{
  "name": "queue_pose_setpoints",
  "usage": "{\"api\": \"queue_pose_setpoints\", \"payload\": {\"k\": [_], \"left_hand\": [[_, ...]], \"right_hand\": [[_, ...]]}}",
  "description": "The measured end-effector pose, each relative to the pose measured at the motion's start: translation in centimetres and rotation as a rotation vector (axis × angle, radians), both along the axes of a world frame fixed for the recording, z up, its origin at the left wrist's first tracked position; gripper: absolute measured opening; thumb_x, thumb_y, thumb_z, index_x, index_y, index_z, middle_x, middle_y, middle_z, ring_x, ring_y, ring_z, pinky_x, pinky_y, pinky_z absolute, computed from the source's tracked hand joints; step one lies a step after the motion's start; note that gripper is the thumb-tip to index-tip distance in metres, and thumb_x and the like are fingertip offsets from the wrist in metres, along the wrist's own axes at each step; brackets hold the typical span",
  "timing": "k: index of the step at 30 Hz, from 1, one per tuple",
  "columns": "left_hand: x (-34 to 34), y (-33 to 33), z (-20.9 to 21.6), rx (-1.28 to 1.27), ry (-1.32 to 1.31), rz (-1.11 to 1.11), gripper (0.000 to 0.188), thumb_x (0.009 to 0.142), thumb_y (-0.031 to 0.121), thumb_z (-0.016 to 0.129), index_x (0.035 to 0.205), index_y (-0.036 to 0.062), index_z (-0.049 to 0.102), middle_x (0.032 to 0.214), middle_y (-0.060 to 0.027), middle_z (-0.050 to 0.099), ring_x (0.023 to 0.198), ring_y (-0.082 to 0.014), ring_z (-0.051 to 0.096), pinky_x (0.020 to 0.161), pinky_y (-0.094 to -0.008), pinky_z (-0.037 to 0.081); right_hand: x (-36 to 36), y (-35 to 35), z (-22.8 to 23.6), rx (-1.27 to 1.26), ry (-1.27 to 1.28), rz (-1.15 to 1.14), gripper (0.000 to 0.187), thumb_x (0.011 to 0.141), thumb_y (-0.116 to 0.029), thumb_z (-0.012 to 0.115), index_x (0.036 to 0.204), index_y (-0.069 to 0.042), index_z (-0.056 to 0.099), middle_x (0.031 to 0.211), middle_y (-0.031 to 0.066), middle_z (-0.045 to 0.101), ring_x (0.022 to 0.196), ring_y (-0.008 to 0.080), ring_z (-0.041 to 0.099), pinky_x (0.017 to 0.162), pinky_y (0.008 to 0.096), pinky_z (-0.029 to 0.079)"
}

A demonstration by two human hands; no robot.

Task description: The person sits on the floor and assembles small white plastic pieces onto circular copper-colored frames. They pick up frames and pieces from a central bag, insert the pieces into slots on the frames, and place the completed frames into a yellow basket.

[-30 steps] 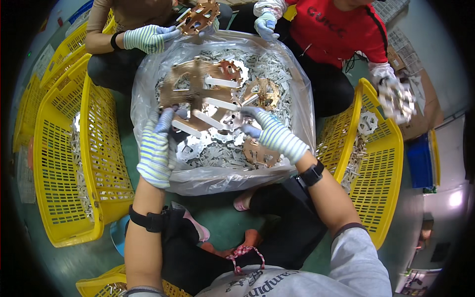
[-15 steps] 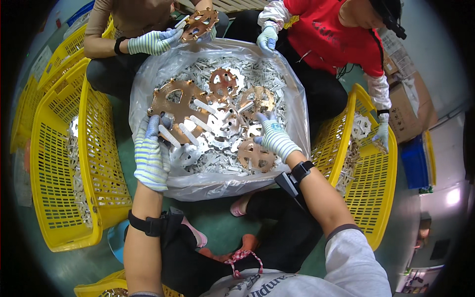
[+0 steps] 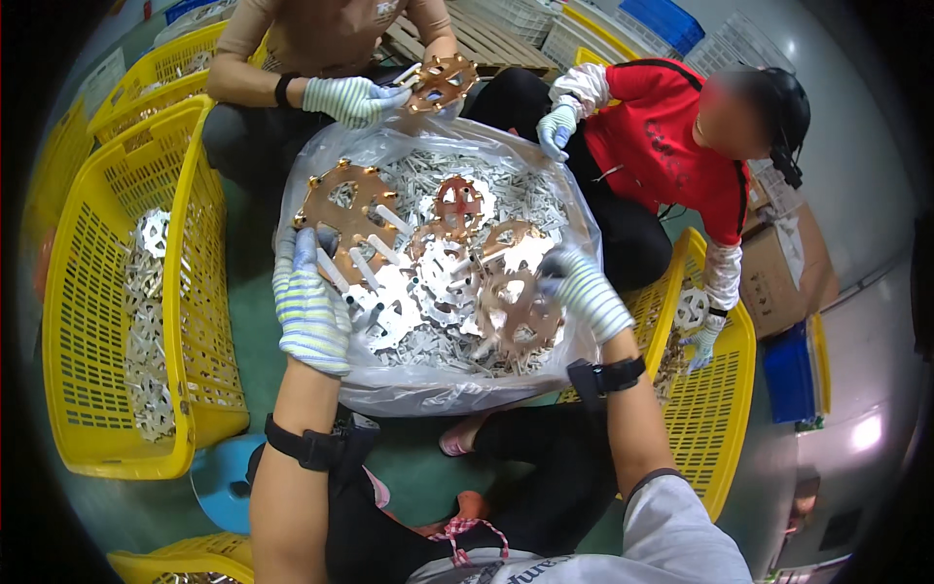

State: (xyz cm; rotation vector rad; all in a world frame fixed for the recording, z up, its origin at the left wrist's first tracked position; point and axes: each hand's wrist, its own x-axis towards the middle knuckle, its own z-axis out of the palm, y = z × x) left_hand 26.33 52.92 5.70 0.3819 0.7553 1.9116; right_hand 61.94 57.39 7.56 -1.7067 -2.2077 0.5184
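In my left hand (image 3: 309, 302), gloved and gripping its near edge, is a round copper-coloured metal plate (image 3: 370, 195) with cut-out holes and small studs round its rim. Several white pins (image 3: 362, 265) stick out of it. My right hand (image 3: 590, 297), in a striped glove, hovers over the right side of a plastic-lined container (image 3: 428, 397), by another copper-coloured plate (image 3: 525, 310). Motion smears its fingertips, so any small thing in them cannot be made out. Beneath lie silvery toothed plates (image 3: 443, 287), a reddish copper plate (image 3: 457, 200) and loose white pins (image 3: 530, 190).
Yellow baskets (image 3: 180, 292) with metal parts stand at left, and another yellow basket (image 3: 715, 419) at right. Across from me a co-worker's gloved hand (image 3: 355, 100) works at a copper plate (image 3: 443, 83). A person in red (image 3: 671, 146) reaches into the right basket.
My right hand has moved right and toward me, its fingers now blurred. My left hand still grips the plate. The whole view has shifted a little; the person in red has lifted their head.
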Motion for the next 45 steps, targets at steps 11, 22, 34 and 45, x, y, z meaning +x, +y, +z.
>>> {"api": "queue_pose_setpoints", "payload": {"k": [11, 22, 34, 45], "left_hand": [[-0.1, -0.9, 1.7, -0.139, 0.166, -0.118, 0.053, 0.082, -0.003, 0.061, 0.133, 0.0022, 0.048, 0.114, -0.0109, 0.061, 0.094, -0.0195, 0.065, 0.080, -0.0340, 0.057], [3.4, -0.4, 1.8, -0.208, 0.259, -0.250, 0.063, 0.084, 0.000, 0.066, 0.142, 0.0041, 0.042, 0.109, -0.0077, 0.063, 0.080, -0.0117, 0.062, 0.064, -0.0224, 0.051], [3.3, -0.9, 2.6, -0.197, 0.221, -0.456, 0.042, 0.083, 0.003, 0.070, 0.122, 0.0003, 0.055, 0.106, -0.0079, 0.064, 0.088, -0.0176, 0.066, 0.076, -0.0278, 0.056], [3.5, -0.9, 1.9, -0.266, 0.502, -0.587, 0.036, 0.092, 0.028, 0.066, 0.117, 0.0033, 0.060, 0.087, -0.0021, 0.061, 0.076, -0.0089, 0.058, 0.064, -0.0219, 0.049]], "right_hand": [[-4.1, 6.1, -0.3, 0.372, 0.062, 0.007, 0.025, 0.081, -0.017, 0.064, 0.099, -0.001, 0.068, 0.095, 0.0208, 0.066, 0.091, 0.0381, 0.063, 0.083, 0.0442, 0.050], [-1.4, -2.5, -9.2, -0.666, -0.557, 0.520, 0.046, 0.083, -0.033, 0.063, 0.125, -0.014, 0.064, 0.120, 0.0139, 0.066, 0.109, 0.0332, 0.062, 0.096, 0.0396, 0.048], [-1.2, -3.5, -12.0, -0.885, -0.487, 0.580, 0.044, 0.080, -0.024, 0.063, 0.121, -0.009, 0.065, 0.115, 0.0155, 0.067, 0.105, 0.0303, 0.063, 0.091, 0.0389, 0.048], [-0.6, -3.2, -3.1, -0.545, 0.241, 0.290, 0.023, 0.088, -0.011, 0.060, 0.109, -0.003, 0.064, 0.091, 0.0014, 0.066, 0.085, 0.0138, 0.060, 0.075, 0.0301, 0.050]]}}
